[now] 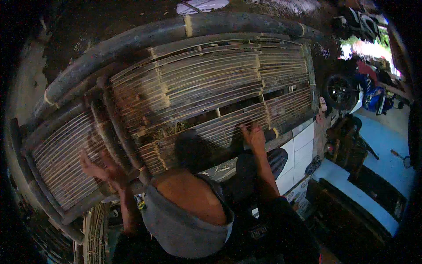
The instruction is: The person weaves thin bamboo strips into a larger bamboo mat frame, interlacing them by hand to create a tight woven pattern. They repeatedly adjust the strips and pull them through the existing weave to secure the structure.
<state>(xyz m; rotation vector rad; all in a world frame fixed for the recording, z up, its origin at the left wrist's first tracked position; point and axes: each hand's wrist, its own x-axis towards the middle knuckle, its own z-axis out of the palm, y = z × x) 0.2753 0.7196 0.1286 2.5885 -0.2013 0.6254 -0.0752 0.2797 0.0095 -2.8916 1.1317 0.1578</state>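
The left hand [105, 170], fingers spread apart, is beside dark, round bamboo poles [107, 130]; the right hand [255, 138], fingers loosely parted, is at the near side of a long, pale-slatted bamboo frame [211, 75] before the person.

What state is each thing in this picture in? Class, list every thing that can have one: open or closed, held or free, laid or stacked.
Left hand: open, fingers spread, blurred
Right hand: open, fingers parted, at the near slats
Large slatted panel: slats in rows, a long gap open between two sections
Small slatted panel: slats side by side
White tiles: laid edge to edge
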